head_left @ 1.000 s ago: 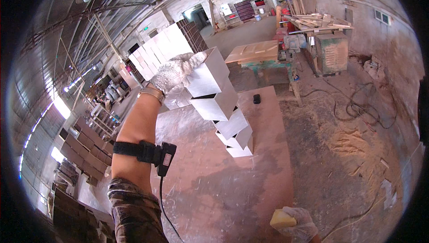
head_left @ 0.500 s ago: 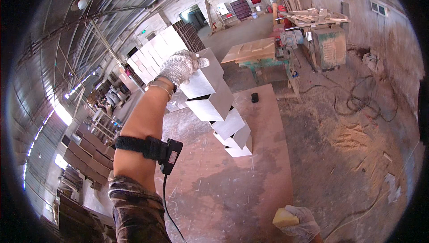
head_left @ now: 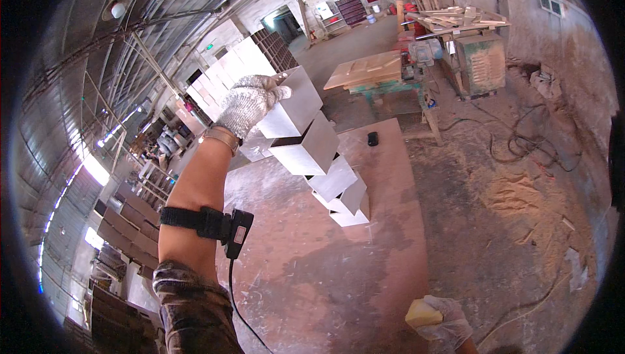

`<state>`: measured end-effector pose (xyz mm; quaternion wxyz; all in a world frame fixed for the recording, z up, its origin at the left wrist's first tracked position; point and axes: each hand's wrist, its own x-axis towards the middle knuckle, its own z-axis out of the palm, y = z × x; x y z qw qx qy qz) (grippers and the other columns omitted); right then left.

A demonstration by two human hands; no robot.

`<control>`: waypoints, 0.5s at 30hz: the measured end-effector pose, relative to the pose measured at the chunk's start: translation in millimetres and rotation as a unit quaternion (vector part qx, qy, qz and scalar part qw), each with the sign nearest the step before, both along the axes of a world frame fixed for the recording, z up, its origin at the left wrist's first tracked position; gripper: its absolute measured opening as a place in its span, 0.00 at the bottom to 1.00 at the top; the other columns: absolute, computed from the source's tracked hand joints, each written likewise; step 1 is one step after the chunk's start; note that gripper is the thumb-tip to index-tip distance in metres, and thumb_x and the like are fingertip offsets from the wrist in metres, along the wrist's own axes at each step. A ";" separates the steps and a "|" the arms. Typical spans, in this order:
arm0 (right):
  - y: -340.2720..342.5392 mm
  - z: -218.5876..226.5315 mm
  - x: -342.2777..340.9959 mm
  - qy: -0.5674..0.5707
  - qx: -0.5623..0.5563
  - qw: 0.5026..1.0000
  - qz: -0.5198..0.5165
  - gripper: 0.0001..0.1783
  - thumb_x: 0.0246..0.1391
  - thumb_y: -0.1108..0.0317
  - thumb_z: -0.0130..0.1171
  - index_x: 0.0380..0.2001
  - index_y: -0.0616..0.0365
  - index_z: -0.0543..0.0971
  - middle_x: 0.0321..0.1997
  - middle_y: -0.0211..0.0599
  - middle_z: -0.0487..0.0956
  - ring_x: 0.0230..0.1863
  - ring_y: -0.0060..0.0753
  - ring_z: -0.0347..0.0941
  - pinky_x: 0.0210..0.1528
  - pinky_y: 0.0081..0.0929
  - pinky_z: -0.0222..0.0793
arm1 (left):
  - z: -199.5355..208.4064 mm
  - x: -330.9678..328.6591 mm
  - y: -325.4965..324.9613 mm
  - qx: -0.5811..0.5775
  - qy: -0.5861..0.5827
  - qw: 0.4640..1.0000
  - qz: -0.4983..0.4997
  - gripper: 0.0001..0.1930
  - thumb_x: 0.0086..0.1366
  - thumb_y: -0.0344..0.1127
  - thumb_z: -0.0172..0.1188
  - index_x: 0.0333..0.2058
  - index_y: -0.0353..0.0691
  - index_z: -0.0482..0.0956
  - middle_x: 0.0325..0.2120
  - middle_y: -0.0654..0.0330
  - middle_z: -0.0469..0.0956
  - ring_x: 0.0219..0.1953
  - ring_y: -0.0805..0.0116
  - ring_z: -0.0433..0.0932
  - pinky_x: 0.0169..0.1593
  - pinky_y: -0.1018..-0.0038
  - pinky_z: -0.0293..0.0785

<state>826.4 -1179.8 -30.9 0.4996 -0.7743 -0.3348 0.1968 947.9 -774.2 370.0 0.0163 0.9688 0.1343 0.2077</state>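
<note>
A stack of several white open boxes (head_left: 305, 148), each turned at a different angle, stands on a large reddish-brown board. My left hand (head_left: 250, 97), in a grey-white knit glove, reaches to the top box (head_left: 296, 105) and grips its upper left edge; the fingertips are partly lost against the white surface. A black strap with a small cabled device (head_left: 239, 233) sits around my left forearm. Low on the right, away from the stack, my right hand (head_left: 449, 325) in a thin pale glove is closed around a yellow sponge-like block (head_left: 423, 313).
The reddish-brown board (head_left: 338, 276) carries a small black object (head_left: 372, 138) right of the stack. Behind stand more white panels (head_left: 237, 61) and a green-framed workbench (head_left: 368, 71). To the right lie a coiled hose (head_left: 530, 139) and a sawdust heap (head_left: 517, 192).
My left hand has drawn slightly left, and the top box has shifted a little left over the one below. My right hand has moved slightly right, still holding the yellow block.
</note>
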 end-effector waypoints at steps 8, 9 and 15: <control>4.1 5.0 -6.9 -0.155 0.004 0.987 -0.041 0.41 0.29 0.47 0.71 0.49 0.50 0.71 0.44 0.40 0.76 0.45 0.47 0.73 0.48 0.39 0.67 | -0.7 -19.0 -2.7 -0.020 0.013 1.000 0.000 0.17 0.55 0.47 0.63 0.24 0.36 0.77 0.22 0.53 0.76 0.23 0.65 0.71 0.32 0.67 0.67; 7.8 12.5 -8.7 -0.120 -0.004 0.992 -0.047 0.42 0.29 0.47 0.71 0.50 0.50 0.71 0.45 0.40 0.76 0.45 0.48 0.72 0.48 0.40 0.67 | -0.8 -20.0 -2.9 -0.009 0.018 1.000 0.024 0.16 0.55 0.47 0.63 0.26 0.37 0.78 0.24 0.53 0.77 0.24 0.65 0.72 0.32 0.67 0.68; 10.2 20.4 -12.1 -0.095 0.010 0.993 -0.071 0.41 0.29 0.47 0.71 0.50 0.50 0.71 0.46 0.41 0.76 0.46 0.47 0.72 0.49 0.41 0.67 | -1.6 -17.0 -13.8 0.053 0.048 0.996 0.056 0.19 0.58 0.52 0.58 0.39 0.43 0.80 0.34 0.53 0.78 0.35 0.59 0.76 0.41 0.66 0.70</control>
